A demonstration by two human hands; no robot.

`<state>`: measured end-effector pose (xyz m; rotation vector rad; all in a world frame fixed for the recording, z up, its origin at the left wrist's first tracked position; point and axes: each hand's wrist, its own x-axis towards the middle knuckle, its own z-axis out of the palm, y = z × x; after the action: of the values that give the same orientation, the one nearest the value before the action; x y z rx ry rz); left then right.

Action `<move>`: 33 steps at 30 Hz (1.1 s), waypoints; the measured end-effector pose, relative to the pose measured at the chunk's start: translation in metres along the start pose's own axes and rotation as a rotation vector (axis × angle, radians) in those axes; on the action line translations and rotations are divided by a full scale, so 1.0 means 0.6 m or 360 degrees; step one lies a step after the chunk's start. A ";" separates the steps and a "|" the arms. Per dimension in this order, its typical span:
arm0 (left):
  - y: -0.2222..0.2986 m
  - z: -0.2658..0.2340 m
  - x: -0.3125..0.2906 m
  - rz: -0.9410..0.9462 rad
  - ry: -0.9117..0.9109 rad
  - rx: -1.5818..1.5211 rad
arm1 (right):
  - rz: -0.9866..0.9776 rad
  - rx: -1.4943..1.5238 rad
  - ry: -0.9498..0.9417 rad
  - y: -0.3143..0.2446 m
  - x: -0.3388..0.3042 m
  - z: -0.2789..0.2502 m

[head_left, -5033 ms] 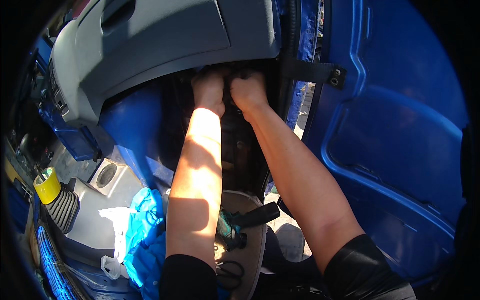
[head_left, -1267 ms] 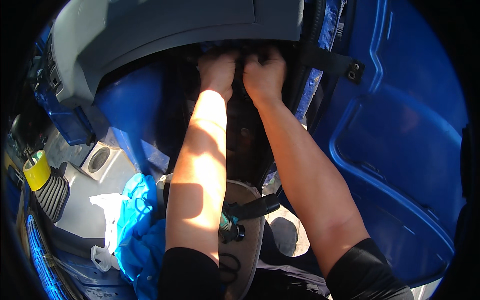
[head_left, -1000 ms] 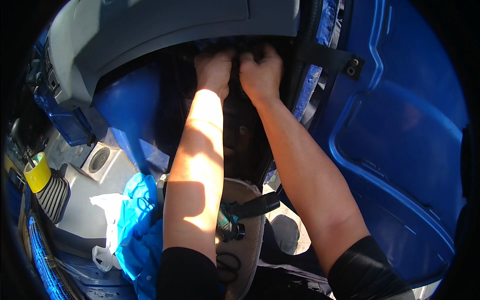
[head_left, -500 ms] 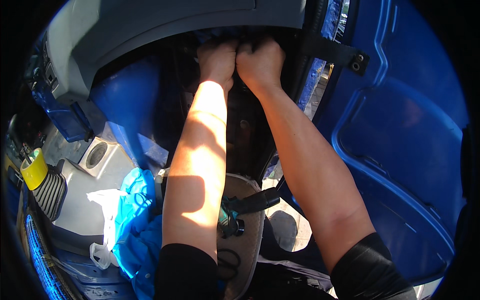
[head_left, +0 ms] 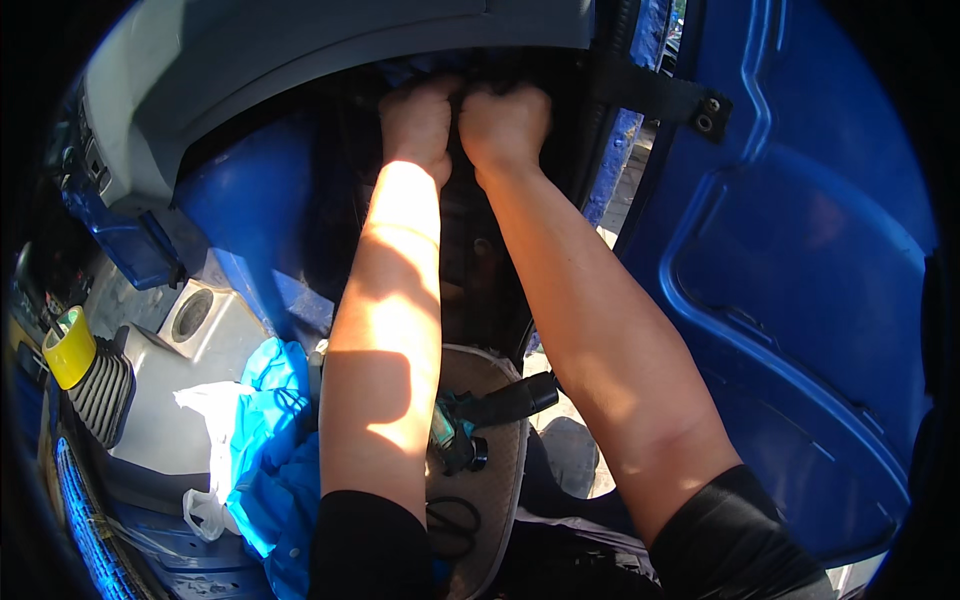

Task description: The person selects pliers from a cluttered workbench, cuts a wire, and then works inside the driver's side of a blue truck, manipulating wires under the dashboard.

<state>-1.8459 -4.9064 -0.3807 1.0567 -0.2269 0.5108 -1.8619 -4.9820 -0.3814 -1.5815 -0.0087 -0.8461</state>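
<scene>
Both hands are reaching up into the dark gap under the grey dash. The left hand and right hand are sitting side by side, knuckles touching or nearly so, both curled into fists. The fingers are folding away from the camera into shadow; what they are gripping cannot be told, and no tool is showing between them.

Just beyond the fingertips, dark parts under the dash are lying in shade, too dim to identify. To the right of the right-hand fingers, a black strap with two bolts is crossing to the blue door.

Well below the fingers, between the forearms, a power tool with a black handle and teal body is lying on a tan mat. Left of the left forearm, a blue cloth is lying bunched. Farther left, a yellow cap is sitting beside a ribbed black boot.
</scene>
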 end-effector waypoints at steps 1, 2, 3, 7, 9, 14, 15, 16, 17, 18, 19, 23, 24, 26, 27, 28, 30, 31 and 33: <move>0.006 0.000 -0.001 -0.0012 0.0005 0.0063 | 0.0172 0.0147 -0.0034 -0.001 -0.002 0.004; 0.012 0.002 -0.001 -0.0025 0.0010 0.0127 | 0.0359 0.0275 -0.0066 -0.002 -0.002 0.008; 0.017 0.002 -0.003 -0.0002 0.0014 0.0160 | 0.0403 0.0387 -0.0103 -0.004 -0.003 0.012; 0.030 0.006 -0.008 -0.0098 0.0052 0.0207 | 0.0958 0.1134 -0.0374 -0.008 -0.002 0.005; 0.025 0.013 -0.008 -0.0085 0.0142 0.0203 | 0.1080 0.1226 -0.0462 -0.009 -0.001 0.002; 0.020 0.011 0.003 -0.0209 0.0290 0.0331 | 0.1090 0.1232 -0.0514 -0.007 0.006 0.005; 0.020 0.011 0.004 -0.0205 0.0269 0.0323 | 0.1096 0.1213 -0.0491 -0.006 0.006 0.006; 0.021 0.010 0.005 -0.0205 0.0253 0.0328 | 0.1044 0.1245 -0.0511 -0.006 0.006 0.005; 0.022 0.010 0.005 -0.0207 0.0236 0.0331 | 0.1001 0.1255 -0.0503 -0.003 0.003 0.002; 0.022 0.012 0.003 -0.0185 0.0259 0.0312 | 0.0949 0.1262 -0.0498 0.000 -0.001 -0.001; 0.022 0.013 0.002 -0.0163 0.0285 0.0294 | 0.0816 0.1161 -0.0495 0.003 -0.004 -0.003; 0.028 0.027 -0.011 -0.0070 0.0465 0.0387 | 0.0338 0.0899 -0.0568 0.009 -0.014 -0.008; 0.031 0.029 -0.015 -0.0049 0.0474 0.0402 | 0.0230 0.0866 -0.0599 0.010 -0.014 -0.009; 0.037 0.035 -0.022 -0.0032 0.0498 0.0445 | 0.0109 0.0751 -0.0567 0.009 -0.014 -0.011; 0.039 0.038 -0.025 0.0039 0.0490 0.0428 | 0.0092 0.0673 -0.0528 0.008 -0.013 -0.012; 0.040 0.040 -0.030 0.0082 0.0499 0.0425 | -0.0008 0.0612 -0.0499 0.007 -0.014 -0.016; 0.042 0.045 -0.038 0.0141 0.0509 0.0369 | -0.0113 0.0454 -0.0397 0.002 -0.017 -0.027; 0.041 0.048 -0.042 0.0157 0.0508 0.0312 | -0.0223 0.0348 -0.0350 -0.002 -0.016 -0.033; 0.042 0.050 -0.045 0.0160 0.0478 0.0156 | -0.0414 0.0124 -0.0261 -0.013 -0.014 -0.044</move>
<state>-1.8797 -4.9308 -0.3581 1.0523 0.0107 0.7692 -1.8846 -4.9991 -0.3803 -1.5926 -0.3678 -0.9025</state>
